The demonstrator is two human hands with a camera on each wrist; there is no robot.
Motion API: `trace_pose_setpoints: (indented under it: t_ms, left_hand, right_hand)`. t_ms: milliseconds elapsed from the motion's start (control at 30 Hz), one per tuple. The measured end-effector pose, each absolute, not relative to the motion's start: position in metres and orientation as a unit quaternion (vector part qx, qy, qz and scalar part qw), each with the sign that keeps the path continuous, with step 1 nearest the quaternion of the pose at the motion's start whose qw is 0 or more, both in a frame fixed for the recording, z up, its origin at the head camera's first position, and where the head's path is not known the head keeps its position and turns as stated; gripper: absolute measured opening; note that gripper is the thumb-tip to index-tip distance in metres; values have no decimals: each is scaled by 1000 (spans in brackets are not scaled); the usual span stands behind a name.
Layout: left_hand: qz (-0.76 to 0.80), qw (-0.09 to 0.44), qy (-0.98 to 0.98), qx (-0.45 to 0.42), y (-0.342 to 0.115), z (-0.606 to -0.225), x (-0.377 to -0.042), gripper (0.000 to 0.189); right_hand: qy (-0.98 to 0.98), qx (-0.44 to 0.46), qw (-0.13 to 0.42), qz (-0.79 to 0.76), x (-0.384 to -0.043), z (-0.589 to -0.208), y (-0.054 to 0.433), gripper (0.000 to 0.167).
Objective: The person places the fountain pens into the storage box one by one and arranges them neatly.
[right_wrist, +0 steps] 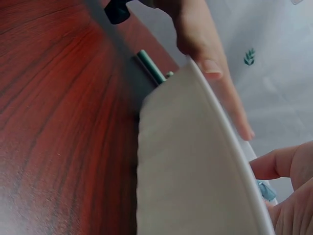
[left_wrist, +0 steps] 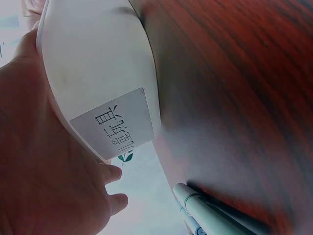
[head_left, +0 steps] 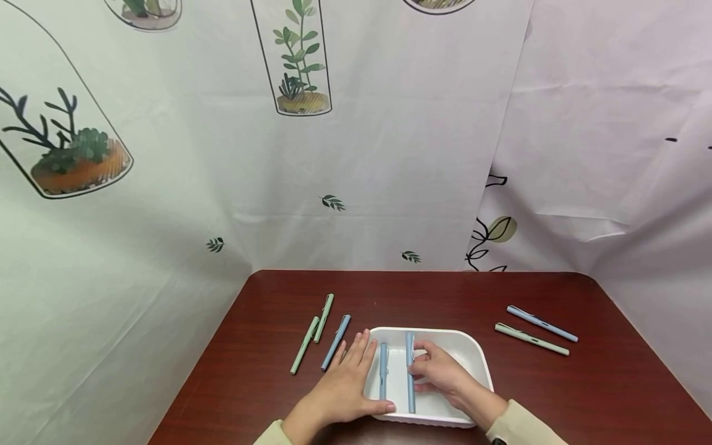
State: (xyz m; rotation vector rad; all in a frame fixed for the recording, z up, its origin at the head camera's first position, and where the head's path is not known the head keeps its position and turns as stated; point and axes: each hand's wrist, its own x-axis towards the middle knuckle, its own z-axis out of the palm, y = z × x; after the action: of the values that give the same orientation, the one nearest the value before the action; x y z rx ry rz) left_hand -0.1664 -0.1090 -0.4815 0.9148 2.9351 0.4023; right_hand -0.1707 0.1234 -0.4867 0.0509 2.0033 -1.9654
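A white plastic tray [head_left: 457,351] stands near the front of the table. My left hand [head_left: 343,388] rests along its left side, fingers extended and thumb at the front rim. Inside the tray, my right hand [head_left: 442,374] pinches a light blue pen [head_left: 411,397] that lies lengthwise, front to back. Left of it, a second light blue pen [head_left: 383,369] lies roughly parallel. The left wrist view shows the tray's outer wall [left_wrist: 98,54] with a printed label [left_wrist: 117,125]. In the right wrist view the tray wall [right_wrist: 181,152] hides most of the held pen.
Two green pens [head_left: 305,346] [head_left: 324,318] and a blue pen [head_left: 336,343] lie left of the tray. A blue pen [head_left: 542,323] and a green pen [head_left: 532,339] lie to its right. Behind the dark red table [head_left: 434,296] hangs a patterned white cloth [head_left: 378,154].
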Motion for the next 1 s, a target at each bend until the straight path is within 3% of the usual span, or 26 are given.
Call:
trace_pose_setpoints:
  t_ms: [333,1000]
  left_hand:
    - [126,12,946,298,-109,-482,-166,117]
    - [136,17,944,301,-111,-484,-167,116]
  right_hand:
    - [715,16,185,-675,-173,-493,107,52]
    - [821,36,155,-548,-181,-489,81,39]
